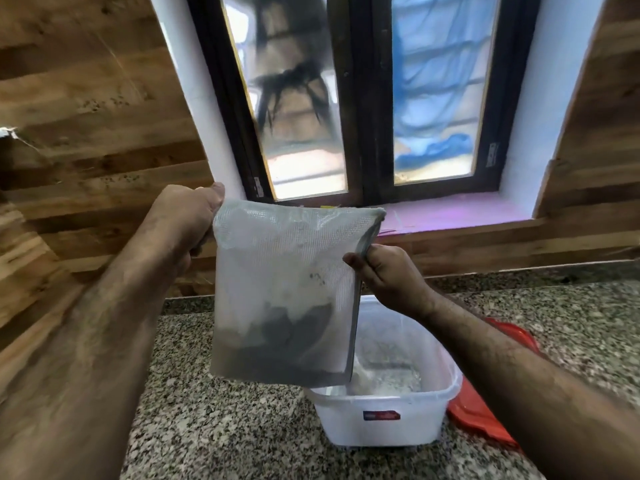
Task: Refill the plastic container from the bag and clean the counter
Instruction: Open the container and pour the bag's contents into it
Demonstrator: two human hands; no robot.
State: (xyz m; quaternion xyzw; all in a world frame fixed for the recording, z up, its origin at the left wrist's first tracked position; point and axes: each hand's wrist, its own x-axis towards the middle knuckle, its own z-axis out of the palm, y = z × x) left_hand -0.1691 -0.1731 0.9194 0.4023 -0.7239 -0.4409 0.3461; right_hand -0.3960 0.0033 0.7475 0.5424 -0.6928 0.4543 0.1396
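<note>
Fingers [356, 263] of both hands are pinching the translucent woven plastic bag [284, 289], lifting it above the granite table [214, 410]. Bag is hanging over the near-left rim of the white plastic container [381, 420], which is sitting on the table with a thin layer of pale powder or grain inside; red lid [485, 420] is lying just beside it on the right. Dark patch is showing low in the bag, contents unclear.

Risk: the bag's lower edge is straddling the container rim rather than sitting inside it, so anything falling out could be landing on the table. Loose pinch could also be slipping.

Left hand [187, 223] is closing tight on the bag's top-left corner. Right hand [391, 275] is gripping the bag's right edge, fingers curled narrow around it.
</note>
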